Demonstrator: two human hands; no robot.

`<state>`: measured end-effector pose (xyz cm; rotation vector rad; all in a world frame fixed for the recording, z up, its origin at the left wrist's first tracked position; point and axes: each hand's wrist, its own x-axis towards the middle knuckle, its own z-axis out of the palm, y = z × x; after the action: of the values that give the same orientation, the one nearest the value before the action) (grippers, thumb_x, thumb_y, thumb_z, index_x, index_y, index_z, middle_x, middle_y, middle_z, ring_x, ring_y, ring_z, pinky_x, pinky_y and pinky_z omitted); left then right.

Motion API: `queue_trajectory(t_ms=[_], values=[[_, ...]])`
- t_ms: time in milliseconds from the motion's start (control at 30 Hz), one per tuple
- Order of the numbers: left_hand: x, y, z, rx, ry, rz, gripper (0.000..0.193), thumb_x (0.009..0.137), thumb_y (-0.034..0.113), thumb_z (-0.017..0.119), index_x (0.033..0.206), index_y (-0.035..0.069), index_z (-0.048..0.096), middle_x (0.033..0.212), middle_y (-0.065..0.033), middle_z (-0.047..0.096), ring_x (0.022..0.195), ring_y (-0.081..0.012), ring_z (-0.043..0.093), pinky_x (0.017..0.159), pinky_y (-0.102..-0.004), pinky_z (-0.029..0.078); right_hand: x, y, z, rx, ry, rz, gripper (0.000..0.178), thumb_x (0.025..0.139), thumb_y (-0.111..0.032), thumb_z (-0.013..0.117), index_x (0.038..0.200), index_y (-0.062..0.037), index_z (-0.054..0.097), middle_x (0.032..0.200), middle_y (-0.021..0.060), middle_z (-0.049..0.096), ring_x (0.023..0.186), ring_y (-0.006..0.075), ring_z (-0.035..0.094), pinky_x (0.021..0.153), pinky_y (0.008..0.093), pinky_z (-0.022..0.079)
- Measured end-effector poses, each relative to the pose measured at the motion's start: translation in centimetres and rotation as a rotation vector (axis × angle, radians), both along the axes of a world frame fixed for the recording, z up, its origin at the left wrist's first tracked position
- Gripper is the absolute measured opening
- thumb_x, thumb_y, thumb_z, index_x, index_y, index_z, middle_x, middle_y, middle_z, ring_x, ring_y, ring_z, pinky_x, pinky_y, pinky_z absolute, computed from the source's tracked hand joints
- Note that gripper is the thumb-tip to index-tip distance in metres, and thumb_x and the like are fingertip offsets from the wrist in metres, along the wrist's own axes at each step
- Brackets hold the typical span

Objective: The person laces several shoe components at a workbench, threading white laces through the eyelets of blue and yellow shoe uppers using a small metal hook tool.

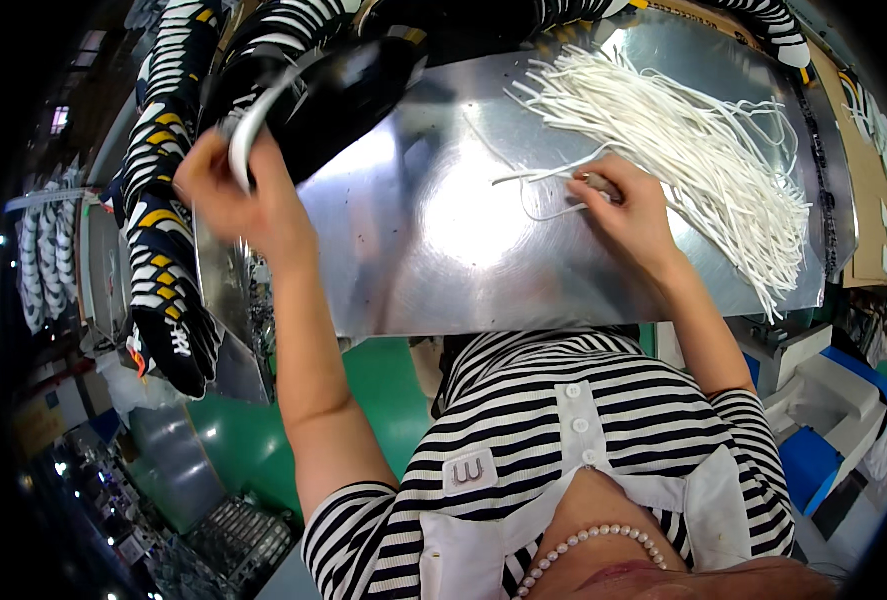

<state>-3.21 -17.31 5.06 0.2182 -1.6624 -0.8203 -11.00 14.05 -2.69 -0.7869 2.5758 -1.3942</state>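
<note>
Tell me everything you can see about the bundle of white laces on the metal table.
The bundle of white laces is a thick, loose heap of many long, narrow cords that look like soft fabric. It lies on the right part of the shiny metal table, slanting from upper left to lower right. Most strands run roughly side by side; the ends are uneven, and some curl outward along the far side. The right hand is at its left side, with loose strands by the fingertips.

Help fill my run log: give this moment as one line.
left hand: gripping blurred white-edged item | right hand: touching white laces | lace pile: on metal table
</note>
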Motion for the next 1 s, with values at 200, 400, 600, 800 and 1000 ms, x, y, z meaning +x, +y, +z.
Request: queue_trajectory(t_ms=[200,400,600,800,1000], values=[[10.3,14.2,-3.9,-0.643,-0.695,-0.253,0.025,0.073,0.009,0.067,0.097,0.014,0.069,0.099,-0.0004,0.063,0.092,-0.0234,0.055,0.081,-0.0391,0.036,-2.4,-8.9,-1.9,0.185,0.311,0.018,0.03,0.08,-0.036,0.071,0.087,-0.0068,0.07,0.081,0.0108,0.067,0.077,0.0324,0.066,0.066,0.0409,0.051],[8.3,17.0,-8.3,-0.309,-0.643,-0.566,0.03,0.074,0.009,0.071,0.104,0.011,0.066,0.107,-0.006,0.062,0.101,-0.0244,0.057,0.087,-0.0386,0.039,-5.9,-11.5,0.6,-0.043,-0.047,0.328,0.021,0.086,-0.028,0.069,0.092,-0.0086,0.068,0.079,0.0034,0.066,0.069,0.0174,0.059,0.059,0.0307,0.046],[8.8,8.8,-3.3,-0.502,-0.714,-0.284,0.023,0.08,0.009,0.072,0.1,0.003,0.062,0.104,-0.0116,0.062,0.099,-0.0302,0.057,0.086,-0.0423,0.042,0.0,7.5,14.2,-1.052,-0.524,0.669,0.007,0.094,-0.011,0.058,0.095,-0.0038,0.057,0.078,0.0093,0.067,0.048,0.0071,0.049,0.048,0.0187,0.039],[8.5,5.5,-3.7,-0.464,-0.967,-0.273,0.021,0.087,0.019,0.07,0.093,-0.001,0.064,0.087,-0.0164,0.067,0.074,-0.0366,0.064,0.066,-0.0403,0.05,4.6,5.2,4.0,-0.527,-1.036,0.083,0.023,0.089,-0.019,0.066,0.103,-0.0035,0.057,0.076,-0.0006,0.056,0.048,0.0009,0.035,0.042,0.0159,0.024],[4.3,3.3,-3.4,0.53,-1.735,-0.871,0.068,0.096,0.06,0.046,0.105,-0.005,0.065,0.099,-0.0159,0.07,0.088,-0.0236,0.066,0.079,-0.0348,0.051,6.2,-5.0,-0.6,-0.505,-0.837,0.108,0.017,0.096,-0.017,0.059,0.105,-0.0026,0.059,0.085,0.0063,0.069,0.046,0.0011,0.037,0.041,0.0174,0.028]])
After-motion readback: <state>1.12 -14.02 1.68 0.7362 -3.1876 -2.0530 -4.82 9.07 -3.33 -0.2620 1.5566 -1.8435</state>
